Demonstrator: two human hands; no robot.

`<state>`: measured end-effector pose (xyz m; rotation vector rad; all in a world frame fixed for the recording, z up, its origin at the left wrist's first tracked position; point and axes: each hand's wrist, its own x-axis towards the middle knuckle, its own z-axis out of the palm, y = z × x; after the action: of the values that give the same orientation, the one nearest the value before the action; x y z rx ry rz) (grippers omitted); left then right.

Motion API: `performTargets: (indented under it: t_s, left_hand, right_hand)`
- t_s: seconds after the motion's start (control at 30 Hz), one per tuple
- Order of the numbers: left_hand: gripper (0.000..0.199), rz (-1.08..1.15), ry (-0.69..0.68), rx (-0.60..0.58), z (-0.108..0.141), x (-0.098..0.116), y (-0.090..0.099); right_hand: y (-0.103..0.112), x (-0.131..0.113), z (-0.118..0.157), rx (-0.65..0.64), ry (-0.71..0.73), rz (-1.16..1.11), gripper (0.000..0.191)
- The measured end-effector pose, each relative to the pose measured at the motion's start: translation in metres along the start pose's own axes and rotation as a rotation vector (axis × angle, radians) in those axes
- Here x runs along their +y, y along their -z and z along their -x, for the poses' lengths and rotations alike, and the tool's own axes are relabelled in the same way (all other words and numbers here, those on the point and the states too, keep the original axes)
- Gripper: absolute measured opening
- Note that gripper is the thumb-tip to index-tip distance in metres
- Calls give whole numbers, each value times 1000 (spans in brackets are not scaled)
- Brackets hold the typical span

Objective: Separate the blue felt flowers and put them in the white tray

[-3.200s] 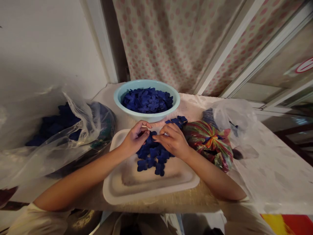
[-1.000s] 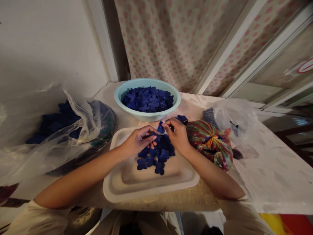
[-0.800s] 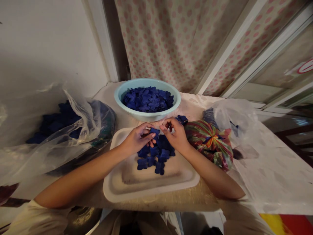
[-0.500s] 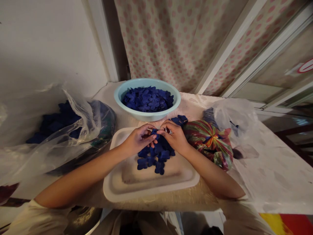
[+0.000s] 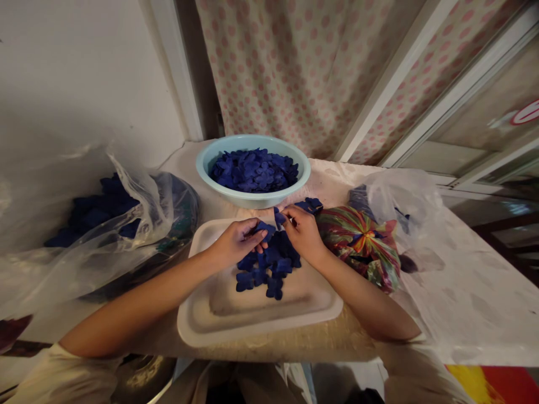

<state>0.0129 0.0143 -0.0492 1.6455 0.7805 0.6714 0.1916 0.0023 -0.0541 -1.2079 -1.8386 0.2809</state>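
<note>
Dark blue felt flower cut-outs lie in a loose pile on a white tray in front of me. My left hand hovers over the pile, pinching one blue flower piece between thumb and fingers. My right hand is just to its right, its fingertips holding another blue piece by the edge. A small cluster of blue pieces lies past the tray, close to my right hand. A pale blue basin holds many more of them.
A clear plastic bag of blue pieces lies to the left of the tray. To the right sit a multicoloured tied cloth bundle and a clear bag. A white-covered table runs to the right, below a pink-dotted curtain.
My hands have drawn slightly apart over the tray. The right hand now lifts a separate blue piece by its fingertips, while the left keeps its piece. The pile looks smaller than in the oldest frame.
</note>
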Motion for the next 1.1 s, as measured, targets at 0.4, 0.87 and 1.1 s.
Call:
performTargets:
  t_s: [0.4, 0.87, 1.1]
  left_hand:
    - [20, -37, -4, 75, 0, 6, 1]
    - [24, -133, -171, 147, -3, 0, 4]
    - [26, -194, -105, 245, -1, 2, 6]
  right_hand:
    - [-1, 4, 1, -26, -38, 99, 31]
    - [2, -4, 1, -150, -30, 35, 37]
    - [0, -1, 3, -142, -72, -45, 44]
